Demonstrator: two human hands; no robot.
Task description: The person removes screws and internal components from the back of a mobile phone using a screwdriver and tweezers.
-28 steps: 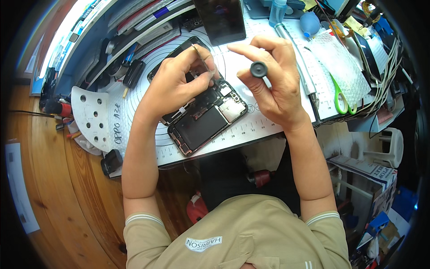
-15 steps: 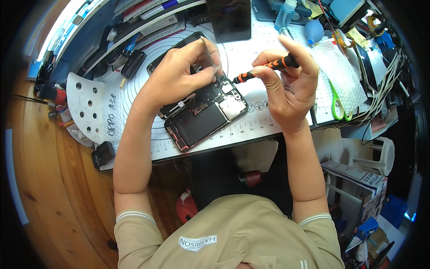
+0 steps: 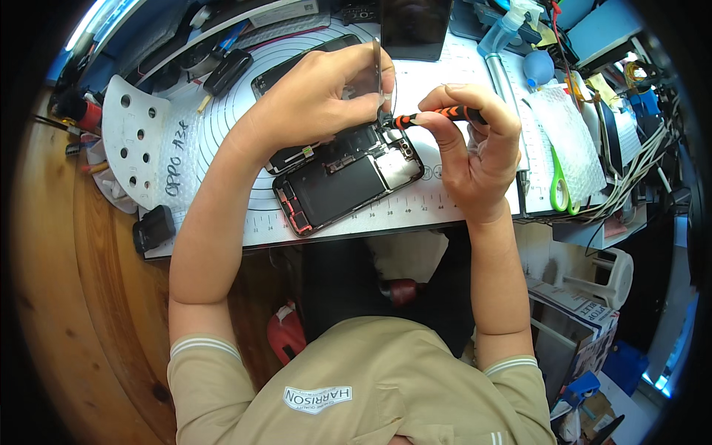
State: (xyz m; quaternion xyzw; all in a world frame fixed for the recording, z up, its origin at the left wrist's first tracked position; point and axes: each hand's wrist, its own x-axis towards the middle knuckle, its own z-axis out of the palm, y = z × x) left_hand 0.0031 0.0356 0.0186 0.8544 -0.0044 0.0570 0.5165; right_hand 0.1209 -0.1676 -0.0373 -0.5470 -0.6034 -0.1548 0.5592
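An opened phone [image 3: 337, 193] lies tilted on the white mat, its dark battery and inner parts bare. Above its far edge, my left hand [image 3: 330, 93] pinches a thin dark panel [image 3: 377, 70], seen almost edge-on. My right hand [image 3: 478, 152] grips a black and orange screwdriver [image 3: 456, 113] between thumb and fingers. The screwdriver's tip points left at the phone's far corner, close to my left fingertips; whether it touches cannot be made out. Partly under my left hand and forearm lies another dark phone part [image 3: 278, 78].
The marked white mat [image 3: 259, 215] covers the table. A dark screen [image 3: 415, 30] stands at the back. To the right are bubble wrap [image 3: 575, 137], green scissors [image 3: 558, 185], a blue air blower [image 3: 539, 68] and cables. On the left are a white holed panel [image 3: 133, 141] and a black block [image 3: 154, 228].
My right hand has brought the screwdriver tip left, nearer to the phone's corner and my left fingers. The whole view has shifted slightly. Both hands keep their holds.
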